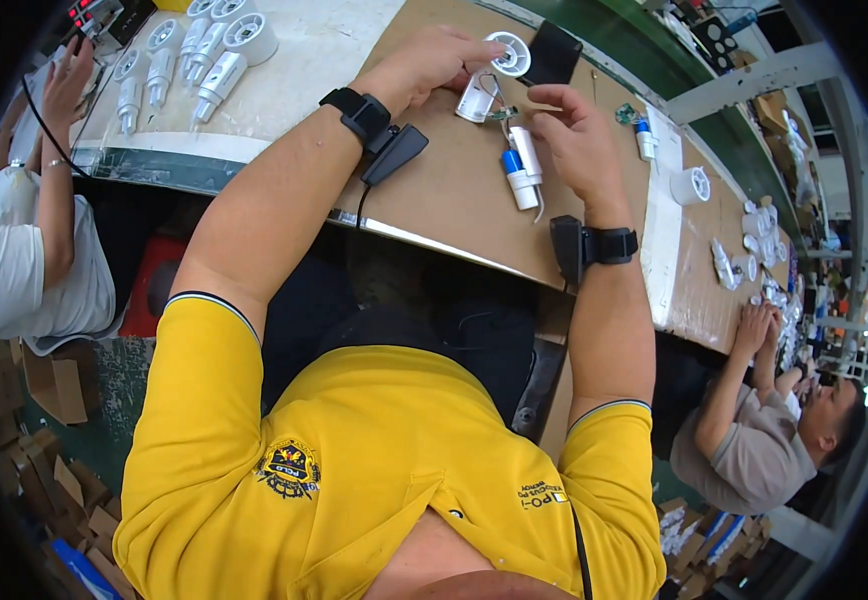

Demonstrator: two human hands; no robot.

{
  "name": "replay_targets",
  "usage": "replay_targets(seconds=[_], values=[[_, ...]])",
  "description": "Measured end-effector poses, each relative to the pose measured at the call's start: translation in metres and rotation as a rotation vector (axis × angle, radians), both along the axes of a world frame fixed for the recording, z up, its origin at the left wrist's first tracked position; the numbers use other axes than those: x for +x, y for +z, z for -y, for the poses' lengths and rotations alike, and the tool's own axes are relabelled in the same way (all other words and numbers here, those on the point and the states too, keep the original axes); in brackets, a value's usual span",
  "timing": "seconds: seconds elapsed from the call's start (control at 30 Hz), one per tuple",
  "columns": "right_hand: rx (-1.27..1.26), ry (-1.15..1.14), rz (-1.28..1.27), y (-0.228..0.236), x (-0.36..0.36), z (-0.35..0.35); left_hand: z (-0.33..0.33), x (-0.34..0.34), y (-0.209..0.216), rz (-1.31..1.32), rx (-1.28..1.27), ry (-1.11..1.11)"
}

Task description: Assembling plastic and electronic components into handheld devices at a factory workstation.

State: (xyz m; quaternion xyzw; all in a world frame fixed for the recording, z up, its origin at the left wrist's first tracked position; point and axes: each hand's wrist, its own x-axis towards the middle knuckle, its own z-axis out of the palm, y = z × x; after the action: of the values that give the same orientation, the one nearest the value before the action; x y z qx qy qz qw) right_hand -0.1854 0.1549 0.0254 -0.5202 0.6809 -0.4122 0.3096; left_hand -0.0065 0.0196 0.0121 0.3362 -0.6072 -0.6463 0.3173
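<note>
My left hand (436, 62) reaches over the brown work board, its fingers closed on a white plastic housing (477, 98) with a round, spoked end (507, 54). Thin wires run from the housing to a small green circuit board (502, 113). Below that board lie a white cylinder (525, 153) and a blue-and-white cylindrical part (519, 180), side by side. My right hand (576, 135) is just right of these parts with its fingers bent. A thin dark tip shows by its index finger; what the fingers hold is mostly hidden. Both wrists wear black straps with small black devices.
A black flat object (552, 52) lies beyond my hands. Several white housings (219, 85) stand at the left. At the right are another blue-and-white part (645, 138), a white cup (690, 186) and more white parts. People work on both sides. The table's front edge (454, 246) runs before me.
</note>
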Motion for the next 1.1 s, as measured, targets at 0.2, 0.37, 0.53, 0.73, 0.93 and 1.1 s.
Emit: replay_targets(seconds=[0.2,0.37,0.53,0.73,0.93,1.1], values=[[-0.045,0.294,0.204,-0.007,-0.004,0.021,0.006,0.0,0.002,0.281,-0.304,0.084],[-0.129,0.368,0.26,-0.01,-0.003,0.02,0.0,0.029,0.024,0.303,-0.502,0.166],[-0.148,0.354,0.325,-0.009,0.004,0.018,0.003,0.042,0.011,0.195,-0.913,-0.147],[-0.152,0.362,0.337,-0.009,0.008,0.017,0.003,0.037,0.008,0.209,-0.976,-0.191],[-0.23,0.406,0.109,-0.01,0.011,0.019,-0.006,0.025,0.001,0.206,-0.694,-0.062],[-0.462,0.39,-0.264,-0.006,0.016,0.019,-0.018,0.02,0.009,0.24,-0.584,-0.024]])
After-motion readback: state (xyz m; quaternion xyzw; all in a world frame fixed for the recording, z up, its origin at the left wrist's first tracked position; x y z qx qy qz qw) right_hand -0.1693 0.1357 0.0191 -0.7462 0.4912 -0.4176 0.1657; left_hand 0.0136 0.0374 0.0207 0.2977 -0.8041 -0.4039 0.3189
